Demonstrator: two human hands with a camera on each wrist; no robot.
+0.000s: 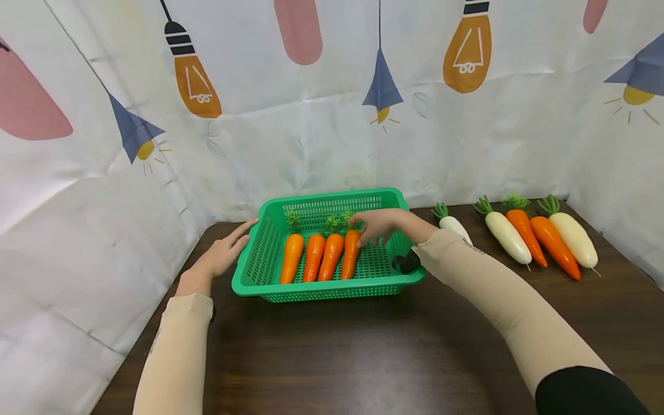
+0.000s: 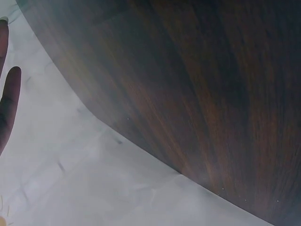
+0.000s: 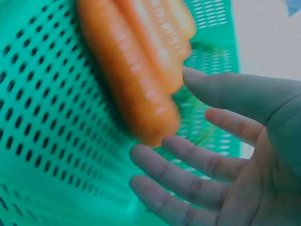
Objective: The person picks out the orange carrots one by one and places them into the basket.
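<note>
A green plastic basket (image 1: 332,288) stands on the table with several orange carrots (image 1: 313,257) lying side by side in it, leafy tops toward the back wall. My right hand (image 1: 381,225) reaches over the basket at the top end of the rightmost carrot (image 1: 350,255). In the right wrist view its thumb and fingers are spread around that carrot's thick end (image 3: 150,117), with no grip on it. My left hand (image 1: 223,253) is at the basket's left rim with straight fingers; whether it touches the rim is hard to tell. Only two of its fingers (image 2: 9,106) show in the left wrist view.
To the right of the basket, three white radishes (image 1: 508,236) and two carrots (image 1: 555,245) lie on the dark wooden table (image 1: 332,357). A black object (image 1: 406,263), on or below my right wrist, shows at the basket's right side. A patterned white cloth (image 1: 332,132) hangs behind.
</note>
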